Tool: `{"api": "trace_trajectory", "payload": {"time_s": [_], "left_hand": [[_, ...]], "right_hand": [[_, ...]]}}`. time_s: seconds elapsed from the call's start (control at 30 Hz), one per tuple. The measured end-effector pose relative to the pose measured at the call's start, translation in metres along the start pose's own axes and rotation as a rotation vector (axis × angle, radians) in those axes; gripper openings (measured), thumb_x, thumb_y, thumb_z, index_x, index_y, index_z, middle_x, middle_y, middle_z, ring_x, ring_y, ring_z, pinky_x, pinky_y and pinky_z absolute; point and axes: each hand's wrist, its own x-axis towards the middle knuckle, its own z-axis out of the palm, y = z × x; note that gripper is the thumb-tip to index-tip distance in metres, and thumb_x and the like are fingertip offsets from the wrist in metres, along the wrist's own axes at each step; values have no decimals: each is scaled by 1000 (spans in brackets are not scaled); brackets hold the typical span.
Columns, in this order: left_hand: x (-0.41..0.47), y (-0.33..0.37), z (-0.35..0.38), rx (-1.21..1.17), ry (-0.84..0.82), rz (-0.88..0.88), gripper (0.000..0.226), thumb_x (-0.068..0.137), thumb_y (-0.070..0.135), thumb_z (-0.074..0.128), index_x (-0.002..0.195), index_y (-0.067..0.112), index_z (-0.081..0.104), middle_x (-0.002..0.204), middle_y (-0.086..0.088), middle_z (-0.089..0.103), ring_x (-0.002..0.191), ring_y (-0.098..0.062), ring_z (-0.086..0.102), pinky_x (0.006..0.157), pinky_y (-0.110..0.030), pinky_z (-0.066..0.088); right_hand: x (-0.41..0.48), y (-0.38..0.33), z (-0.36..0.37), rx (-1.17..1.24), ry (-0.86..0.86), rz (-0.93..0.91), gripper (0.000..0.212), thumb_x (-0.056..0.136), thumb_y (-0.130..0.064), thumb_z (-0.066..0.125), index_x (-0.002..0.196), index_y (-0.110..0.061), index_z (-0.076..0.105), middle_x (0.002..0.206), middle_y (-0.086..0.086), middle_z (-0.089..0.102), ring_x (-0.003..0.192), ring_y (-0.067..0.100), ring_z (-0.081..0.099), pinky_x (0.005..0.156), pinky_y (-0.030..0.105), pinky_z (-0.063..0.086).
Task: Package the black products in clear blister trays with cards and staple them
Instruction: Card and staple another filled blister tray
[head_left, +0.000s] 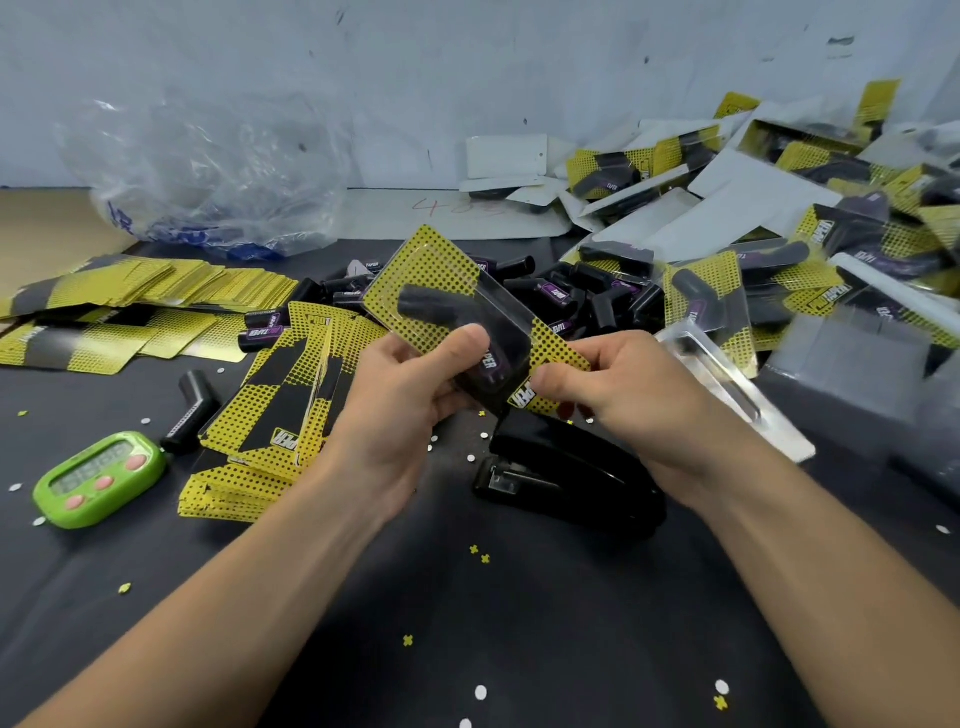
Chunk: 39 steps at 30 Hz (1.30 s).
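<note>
cards (291, 410): yellow, black dots | stapler (571, 475): black | timer (98, 480): green

I read the word TAPER, white on a purple label, on a loose black product (265, 332) left of centre. A second product (551, 292) in the pile behind carries the same label.

On the blister pack (447, 270) I hold, the card logo at the lower edge shows only PER, and so does the label inside the tray. The top card of the card stack (280, 415) shows the same logo, also cut to PER.

A finished pack (605, 182) at the back reads TAPER.

Red handwriting on the white sheet (395, 218) reads 40 plus a faint digit I cannot make out. I cannot read the blue print on the plastic bag (208, 171) or the timer (101, 480) digits.
</note>
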Motion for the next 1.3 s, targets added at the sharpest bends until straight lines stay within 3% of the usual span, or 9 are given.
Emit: {"api": "trace_trajectory", "payload": {"time_s": [0.17, 0.23, 0.37, 0.53, 0.77, 0.9, 1.03, 1.13, 1.3], "left_hand": [[1, 6, -4, 11, 16, 148, 40, 85, 34, 65, 121, 15, 64, 108, -6, 79, 104, -21, 76, 85, -33, 62], [3, 12, -9, 170, 116, 284, 31, 85, 22, 66, 117, 18, 67, 102, -2, 80, 101, -19, 76, 86, -33, 62], [4, 11, -18, 860, 322, 541, 31, 89, 9, 67, 108, 32, 69, 98, 17, 77, 97, -4, 72, 94, -35, 57], [9, 1, -29, 1706, 300, 510, 28, 93, 29, 64, 120, 24, 69, 119, 0, 73, 120, -26, 62, 103, -40, 42], [16, -5, -36, 1855, 244, 480, 27, 100, 40, 47, 107, 23, 68, 110, 3, 73, 115, -25, 60, 102, -42, 35], [14, -1, -31, 1978, 146, 530, 39, 94, 61, 51, 93, 25, 68, 95, 6, 75, 107, -23, 65, 105, -42, 31], [13, -3, -31, 2029, 45, 478, 31, 91, 51, 62, 112, 29, 64, 100, 8, 76, 106, -19, 67, 103, -38, 31], [13, -4, -31, 2027, 61, 469, 27, 91, 39, 67, 116, 30, 64, 95, 9, 76, 101, -18, 68, 98, -37, 30], [11, -7, -30, 2005, 113, 519, 28, 95, 46, 60, 115, 28, 64, 96, 8, 75, 101, -19, 68, 98, -38, 31]], "right_hand": [[10, -7, -15, 508, 541, 35, 20, 95, -21, 72, 81, -6, 70, 66, 5, 66, 51, 15, 49, 52, 26, 40], [11, -10, -31, 712, 527, 38, 38, 88, -43, 75, 100, -8, 70, 83, 5, 76, 54, 12, 59, 51, 21, 47], [12, -2, -35, 361, 391, 77, 12, 90, -23, 75, 94, -11, 75, 90, 13, 78, 54, 13, 62, 50, 19, 47], [17, 19, -24, -95, 373, -16, 15, 83, -8, 74, 81, -23, 79, 77, -1, 78, 65, 12, 69, 64, 26, 50], [19, 34, -18, -625, 58, 1, 43, 89, -13, 67, 124, -38, 71, 119, -14, 73, 112, 7, 65, 100, 27, 49], [17, 32, -16, -547, 259, -118, 40, 87, -3, 62, 111, -32, 78, 83, -29, 70, 84, -11, 65, 84, 8, 46], [19, 31, -25, -913, 458, -132, 46, 87, -22, 66, 133, -26, 64, 135, -1, 62, 133, 21, 48, 112, 41, 36], [15, 28, -30, -1223, 365, 152, 58, 89, -37, 63, 142, -18, 49, 146, 6, 50, 139, 31, 39, 112, 47, 33], [9, 19, -33, -1145, 244, 49, 70, 84, -11, 64, 149, -27, 45, 127, 9, 63, 117, 32, 57, 91, 41, 47]]}}
